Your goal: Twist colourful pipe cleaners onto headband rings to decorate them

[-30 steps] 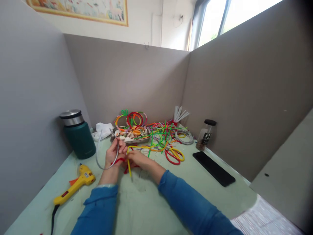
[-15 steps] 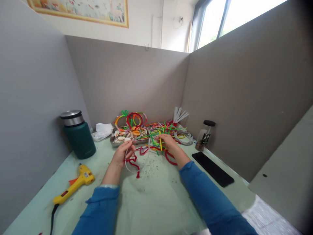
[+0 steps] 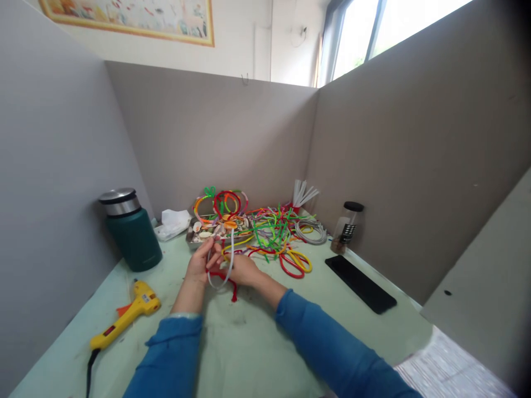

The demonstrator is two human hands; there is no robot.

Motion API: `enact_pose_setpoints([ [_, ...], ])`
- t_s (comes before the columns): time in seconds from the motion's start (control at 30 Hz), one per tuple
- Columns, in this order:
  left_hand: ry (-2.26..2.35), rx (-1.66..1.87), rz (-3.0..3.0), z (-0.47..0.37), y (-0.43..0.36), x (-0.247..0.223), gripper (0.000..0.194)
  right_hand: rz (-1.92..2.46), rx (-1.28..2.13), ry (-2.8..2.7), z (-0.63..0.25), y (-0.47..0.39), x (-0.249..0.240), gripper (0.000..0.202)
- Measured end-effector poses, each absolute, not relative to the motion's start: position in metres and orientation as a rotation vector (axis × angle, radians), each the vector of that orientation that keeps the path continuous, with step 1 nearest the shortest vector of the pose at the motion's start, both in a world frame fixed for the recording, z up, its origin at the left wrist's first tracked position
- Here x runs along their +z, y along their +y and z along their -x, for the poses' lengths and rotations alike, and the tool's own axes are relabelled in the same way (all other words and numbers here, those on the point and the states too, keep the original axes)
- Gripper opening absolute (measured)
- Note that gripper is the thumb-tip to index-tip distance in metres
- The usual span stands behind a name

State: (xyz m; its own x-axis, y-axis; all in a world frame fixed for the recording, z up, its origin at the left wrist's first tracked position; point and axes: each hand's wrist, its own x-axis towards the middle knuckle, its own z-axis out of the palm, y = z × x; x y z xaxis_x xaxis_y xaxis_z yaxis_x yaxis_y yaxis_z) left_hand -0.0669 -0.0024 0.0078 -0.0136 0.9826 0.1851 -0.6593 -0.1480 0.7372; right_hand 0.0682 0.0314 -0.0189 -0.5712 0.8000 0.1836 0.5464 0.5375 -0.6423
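A grey cord (image 3: 232, 249) is bending into a hanging loop over the middle of the tabletop (image 3: 257, 354), in front of the tray at the back edge. The left hand (image 3: 201, 262) is grasping it, thumb and fingers pinching its upper left part. A red cord (image 3: 235, 290) is emerging beneath the hands, its frayed end drooping below the loop. A yellow cord (image 3: 244, 242) is curving between the hands. The right hand (image 3: 243, 270) is meeting the left behind the loop, its fingers bending inward beside the yellow cord; its fingertips are hiding, so I cannot tell whether it is gripping.

Just beyond, the metal tray (image 3: 191, 244) is holding shells (image 3: 206, 234), and several colourful hoops (image 3: 239, 205) are standing at its rear. To its right, a tangle of coloured cords (image 3: 274, 232) is spreading along the back edge, a red loop (image 3: 292, 275) and a yellow loop (image 3: 310, 262) lying before it. A grey coil (image 3: 311, 241) is resting by the back right corner, near white sticks (image 3: 305, 193) that are fanning upward.

Along the right edge, a black-lidded jar (image 3: 343, 229) is standing behind a flat black object (image 3: 360, 283). Toward the left edge, a yellow glue gun (image 3: 124, 319) is lying in front of a green bottle (image 3: 135, 237), while a white tissue pack (image 3: 172, 223) is sitting by the back left corner.
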Motion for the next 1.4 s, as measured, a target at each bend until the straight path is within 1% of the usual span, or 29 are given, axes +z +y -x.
enact_pose_setpoints([
  [0.1, 0.513, 1.578, -0.814, 0.07, 0.0, 0.005, 0.015, 1.232, 0.37, -2.526, -0.064, 0.031, -0.022, 0.027],
  [0.17, 0.459, 1.615, -0.803, 0.074, 0.002, 0.006, 0.013, 1.37, 0.244, -2.515, -0.072, 0.04, -0.022, 0.026],
  [0.3, 0.392, 1.658, -0.779, 0.08, 0.002, 0.008, 0.01, 1.583, 0.166, -2.383, -0.111, 0.077, -0.017, 0.026],
  [0.4, 0.442, 1.6, -0.798, 0.078, 0.001, 0.009, 0.011, 1.663, 0.182, -2.282, -0.143, 0.104, -0.009, 0.018],
  [0.43, 0.473, 1.565, -0.814, 0.076, 0.001, 0.009, 0.011, 1.675, 0.206, -2.26, -0.152, 0.111, -0.005, 0.013],
  [0.5, 0.533, 1.459, -0.874, 0.071, 0.001, 0.008, 0.012, 1.601, 0.314, -2.21, -0.165, 0.115, 0.005, 0.018],
  [0.6, 0.637, 1.213, -1.016, 0.057, 0.0, 0.004, 0.013, 1.173, 0.942, -1.87, -0.174, 0.103, 0.019, 0.028],
  [0.67, 0.738, 1.045, -1.11, 0.045, -0.001, 0.0, 0.017, 0.901, 1.365, -1.605, -0.175, 0.085, 0.024, 0.029],
  [0.73, 0.828, 0.916, -1.188, 0.033, -0.002, -0.004, 0.02, 0.718, 1.636, -1.362, -0.171, 0.065, 0.021, 0.027],
  [0.83, 0.931, 0.765, -1.28, 0.019, -0.003, -0.013, 0.023, 0.635, 1.863, -1.127, -0.16, 0.045, 0.004, 0.024],
  [0.93, 1.002, 0.723, -1.359, 0.013, 0.0, -0.021, 0.016, 0.669, 1.923, -1.131, -0.145, 0.039, -0.016, 0.02],
  [1.0, 1.061, 0.732, -1.411, 0.011, 0.004, -0.026, 0.009, 0.658, 1.898, -1.123, -0.139, 0.041, -0.023, 0.019],
  [1.07, 1.102, 0.725, -1.497, 0.01, 0.007, -0.028, 0.008, 0.624, 1.867, -1.052, -0.137, 0.044, -0.025, 0.017],
  [1.17, 1.092, 0.723, -1.711, 0.008, 0.009, -0.027, 0.017, 0.585, 1.822, -0.961, -0.141, 0.048, -0.023, 0.017],
  [1.23, 1.115, 0.721, -1.79, 0.007, 0.008, -0.025, 0.023, 0.596, 1.785, -0.994, -0.146, 0.048, -0.022, 0.018],
  [1.4, 1.235, 0.698, -1.756, 0.004, 0.005, -0.024, 0.022, 0.573, 1.719, -1.097, -0.152, 0.047, -0.025, 0.022],
])
